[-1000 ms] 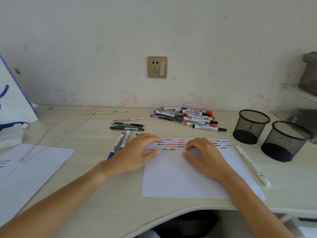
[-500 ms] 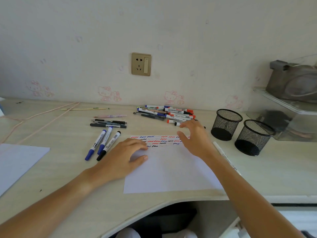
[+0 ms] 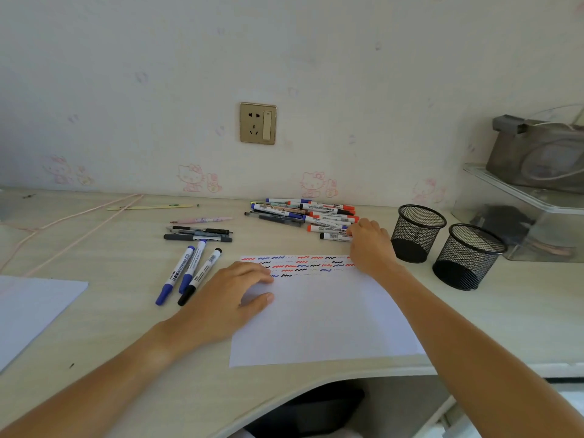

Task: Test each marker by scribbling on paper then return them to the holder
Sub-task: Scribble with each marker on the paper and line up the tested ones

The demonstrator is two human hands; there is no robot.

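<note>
Left hand (image 3: 226,300) lies flat on the paper (image 3: 319,317) – fingers straight, holding nothing. Right hand (image 3: 371,245) reaches the far marker pile (image 3: 311,214) (fingers curled at one marker (image 3: 335,236); grip unclear).

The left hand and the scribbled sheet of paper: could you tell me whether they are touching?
Touching. The head view shows the left hand lying flat with its fingers and thumb resting on the left edge of the paper.
</note>
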